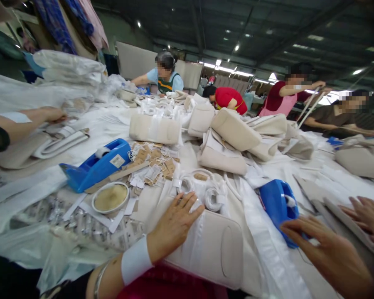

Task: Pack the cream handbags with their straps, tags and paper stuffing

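Left hand (174,222): lay palm down near lower center, fingers open and slightly bent, pressed on the folded beige pad rather than closed round it.
Folded beige pad (218,249): rested under that palm, lower center of the frame, wrapped with a clear band.
Right hand (327,251): reached in at lower right, fingers close together and touching or nearly touching the right blue dispenser; could not tell whether pinching tape.
Right blue dispenser (276,201): stood tilted, right of center.
White coils (213,197): sat at the left fingertips, crowding the pad's upper edge.
Plastic strip (264,226): ran down between pad and dispenser.
Cardboard tags (143,155): spread loosely, left of center.
Round dish (110,197): sat below the left blue dispenser (96,166).
Beige bundles (235,128): heaped across upper center.
Neighboring hand (369,218): hovered at right edge, close beside the right hand.
Co-workers (168,77): bent over the far side.
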`<state>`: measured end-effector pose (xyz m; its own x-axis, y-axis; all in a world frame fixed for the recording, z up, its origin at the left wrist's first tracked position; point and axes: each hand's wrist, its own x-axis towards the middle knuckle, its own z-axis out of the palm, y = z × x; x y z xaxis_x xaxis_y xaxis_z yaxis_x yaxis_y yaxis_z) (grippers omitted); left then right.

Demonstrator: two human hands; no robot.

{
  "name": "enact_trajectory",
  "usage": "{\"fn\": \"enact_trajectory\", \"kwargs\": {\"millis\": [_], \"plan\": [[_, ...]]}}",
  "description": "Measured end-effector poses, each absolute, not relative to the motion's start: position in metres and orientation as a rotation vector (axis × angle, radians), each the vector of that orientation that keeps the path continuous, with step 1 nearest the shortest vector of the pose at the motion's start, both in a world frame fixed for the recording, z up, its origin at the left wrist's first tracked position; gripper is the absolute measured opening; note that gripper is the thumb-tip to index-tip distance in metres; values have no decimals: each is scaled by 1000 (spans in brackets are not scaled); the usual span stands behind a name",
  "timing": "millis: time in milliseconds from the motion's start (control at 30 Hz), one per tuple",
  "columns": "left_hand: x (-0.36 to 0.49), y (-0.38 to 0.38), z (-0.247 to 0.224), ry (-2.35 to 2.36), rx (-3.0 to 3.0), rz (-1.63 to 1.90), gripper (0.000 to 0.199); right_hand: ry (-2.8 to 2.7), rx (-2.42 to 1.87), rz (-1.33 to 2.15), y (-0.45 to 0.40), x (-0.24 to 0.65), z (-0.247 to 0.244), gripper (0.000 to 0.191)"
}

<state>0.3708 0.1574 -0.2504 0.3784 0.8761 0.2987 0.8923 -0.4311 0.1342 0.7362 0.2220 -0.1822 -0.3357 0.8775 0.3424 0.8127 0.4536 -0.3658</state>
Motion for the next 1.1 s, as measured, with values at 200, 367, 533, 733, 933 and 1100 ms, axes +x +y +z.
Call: {"fn": "enact_trajectory", "kwargs": {"millis": [200,367,533,733,933,1100], "plan": [[370,153,-250,-1648,-2582,-505,66,-2991,-690,238,268,575,-125,23],[370,152,-248,-1631,-2573,-493,62,-3389,-401,72,291,510,-138,18],[368,153,-254,-1618,-2555,-522,58,-3450,-359,-136,300,490,-153,22],[366,151,-255,-1562,-2514,-543,52,-3427,-283,-320,297,486,-164,14],[366,154,-255,-1470,-2549,-526,47,-3408,-255,-353,299,489,-172,8],[366,156,-255,-1485,-2572,-525,48,-3340,-329,-324,299,494,-182,11]]}}
